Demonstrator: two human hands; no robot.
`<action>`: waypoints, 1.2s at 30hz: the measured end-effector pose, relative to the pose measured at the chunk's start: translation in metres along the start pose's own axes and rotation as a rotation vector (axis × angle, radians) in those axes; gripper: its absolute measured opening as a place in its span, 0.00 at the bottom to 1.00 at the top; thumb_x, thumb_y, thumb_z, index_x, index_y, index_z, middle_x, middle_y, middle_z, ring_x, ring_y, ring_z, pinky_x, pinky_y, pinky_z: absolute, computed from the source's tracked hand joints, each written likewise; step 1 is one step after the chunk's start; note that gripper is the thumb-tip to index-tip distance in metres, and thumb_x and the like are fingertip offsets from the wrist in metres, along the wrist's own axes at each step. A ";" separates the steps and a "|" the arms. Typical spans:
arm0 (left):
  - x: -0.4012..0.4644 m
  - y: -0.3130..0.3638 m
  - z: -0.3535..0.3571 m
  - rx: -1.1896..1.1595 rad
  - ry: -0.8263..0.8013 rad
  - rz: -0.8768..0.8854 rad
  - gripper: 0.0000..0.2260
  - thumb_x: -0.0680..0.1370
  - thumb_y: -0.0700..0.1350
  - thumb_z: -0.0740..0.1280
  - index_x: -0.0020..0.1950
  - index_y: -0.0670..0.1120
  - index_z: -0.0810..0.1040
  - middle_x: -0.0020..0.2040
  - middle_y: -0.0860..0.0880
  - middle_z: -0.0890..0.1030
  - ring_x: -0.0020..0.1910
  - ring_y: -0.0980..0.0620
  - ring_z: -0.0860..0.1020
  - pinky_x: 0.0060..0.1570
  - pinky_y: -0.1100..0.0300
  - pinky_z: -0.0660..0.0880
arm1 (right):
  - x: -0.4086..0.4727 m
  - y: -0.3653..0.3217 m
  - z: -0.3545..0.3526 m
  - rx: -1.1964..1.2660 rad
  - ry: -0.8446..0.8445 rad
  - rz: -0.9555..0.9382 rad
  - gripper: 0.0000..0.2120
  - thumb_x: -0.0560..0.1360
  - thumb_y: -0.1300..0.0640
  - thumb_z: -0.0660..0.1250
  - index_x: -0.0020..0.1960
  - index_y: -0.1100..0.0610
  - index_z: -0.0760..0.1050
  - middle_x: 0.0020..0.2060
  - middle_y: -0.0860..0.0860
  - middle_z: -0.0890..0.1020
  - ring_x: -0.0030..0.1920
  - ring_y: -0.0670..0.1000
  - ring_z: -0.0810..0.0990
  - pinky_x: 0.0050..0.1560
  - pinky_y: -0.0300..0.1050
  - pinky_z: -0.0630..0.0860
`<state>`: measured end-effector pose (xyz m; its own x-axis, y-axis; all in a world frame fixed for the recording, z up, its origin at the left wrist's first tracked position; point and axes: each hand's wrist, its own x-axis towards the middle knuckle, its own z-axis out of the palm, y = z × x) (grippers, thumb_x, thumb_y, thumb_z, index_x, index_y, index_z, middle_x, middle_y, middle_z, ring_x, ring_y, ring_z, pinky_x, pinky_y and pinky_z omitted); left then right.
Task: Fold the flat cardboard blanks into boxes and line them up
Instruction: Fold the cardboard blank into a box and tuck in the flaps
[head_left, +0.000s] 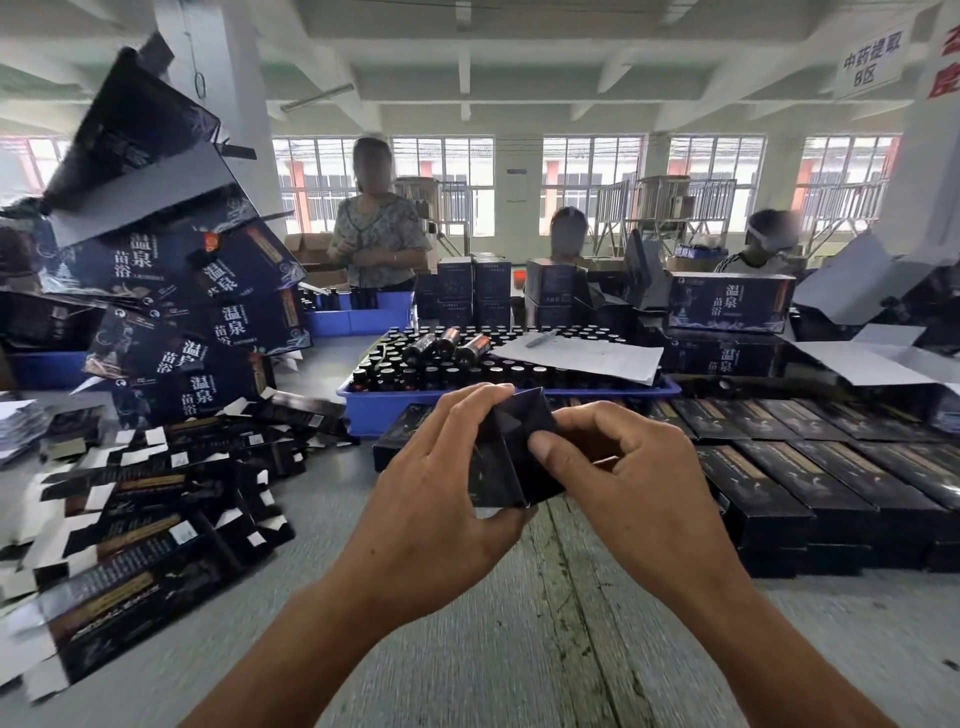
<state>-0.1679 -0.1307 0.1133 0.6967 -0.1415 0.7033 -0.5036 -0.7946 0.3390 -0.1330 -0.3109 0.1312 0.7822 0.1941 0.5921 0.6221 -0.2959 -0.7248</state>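
A small dark cardboard box (519, 441) is held end-on above the table's middle, between both hands. My left hand (441, 483) grips its left side, fingers curled over the top and thumb underneath. My right hand (618, 467) pinches the right side, with the thumb pressing on the near end flap. Flat dark blanks (145, 509) lie in a loose heap on the left of the table. Folded boxes (810, 478) lie side by side in rows on the right.
A blue tray (363, 405) of dark bottles stands behind my hands, with a paper sheet (582, 358) on it. Larger printed cartons (171, 291) are piled at the left and stand at the back right (727, 301). Three people work across the table.
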 end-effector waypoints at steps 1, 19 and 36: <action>0.000 0.000 -0.001 -0.010 0.004 -0.006 0.37 0.70 0.56 0.75 0.73 0.65 0.58 0.68 0.70 0.63 0.65 0.64 0.71 0.57 0.75 0.67 | 0.001 0.000 -0.002 0.042 -0.035 0.022 0.06 0.75 0.48 0.72 0.51 0.44 0.83 0.43 0.38 0.85 0.46 0.39 0.83 0.45 0.35 0.79; 0.003 0.005 -0.001 0.066 0.258 -0.025 0.34 0.75 0.44 0.71 0.79 0.54 0.61 0.78 0.54 0.60 0.78 0.56 0.58 0.73 0.59 0.60 | 0.011 0.010 -0.006 0.237 0.004 0.218 0.30 0.61 0.46 0.71 0.64 0.38 0.72 0.46 0.41 0.84 0.46 0.46 0.84 0.44 0.43 0.83; 0.011 -0.002 -0.023 -0.836 0.130 -0.351 0.24 0.68 0.48 0.76 0.59 0.67 0.77 0.54 0.54 0.85 0.52 0.52 0.84 0.45 0.62 0.81 | 0.012 0.006 -0.009 0.287 -0.208 0.166 0.30 0.70 0.41 0.71 0.71 0.38 0.69 0.55 0.33 0.82 0.54 0.35 0.81 0.50 0.32 0.80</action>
<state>-0.1705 -0.1172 0.1346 0.8419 0.1354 0.5224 -0.5153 -0.0861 0.8527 -0.1198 -0.3192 0.1373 0.8450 0.3594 0.3959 0.4480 -0.0715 -0.8912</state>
